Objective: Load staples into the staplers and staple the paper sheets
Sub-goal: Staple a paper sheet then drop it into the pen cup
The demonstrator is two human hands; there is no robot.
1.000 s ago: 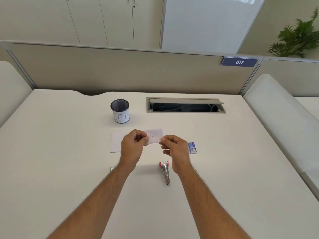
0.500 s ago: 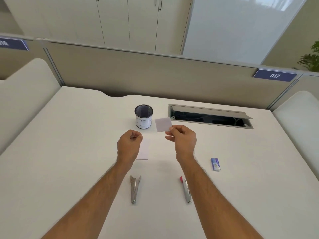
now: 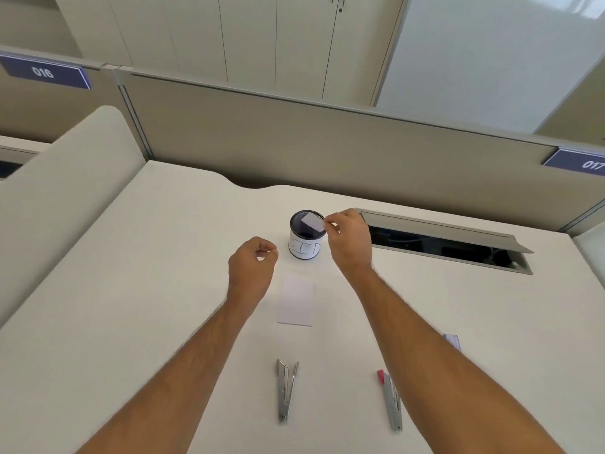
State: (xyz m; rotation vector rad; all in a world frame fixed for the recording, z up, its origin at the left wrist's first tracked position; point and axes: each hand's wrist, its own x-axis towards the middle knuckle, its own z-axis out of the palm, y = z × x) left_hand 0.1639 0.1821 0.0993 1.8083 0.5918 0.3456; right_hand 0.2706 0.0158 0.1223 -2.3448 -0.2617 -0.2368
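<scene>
My right hand (image 3: 347, 240) pinches a small white paper piece (image 3: 313, 221) over the mouth of a black mesh pen cup (image 3: 306, 235). My left hand (image 3: 252, 267) hovers to the left of the cup, its fingers curled shut with nothing visible in them. A white paper sheet (image 3: 297, 299) lies flat on the desk between my forearms. A silver stapler (image 3: 286, 389) lies near the front, slightly spread. A second silver stapler with a pink tip (image 3: 390, 399) lies to its right, beside my right forearm.
A small blue-and-white staple box (image 3: 453, 340) peeks out behind my right forearm. An open cable tray (image 3: 442, 239) is sunk into the white desk (image 3: 131, 290) at the back right. Grey partitions close off the back and left sides.
My right hand carried the small paper piece forward and left over the cup. My left hand let go of it and stays curled. The view swung left and down.
</scene>
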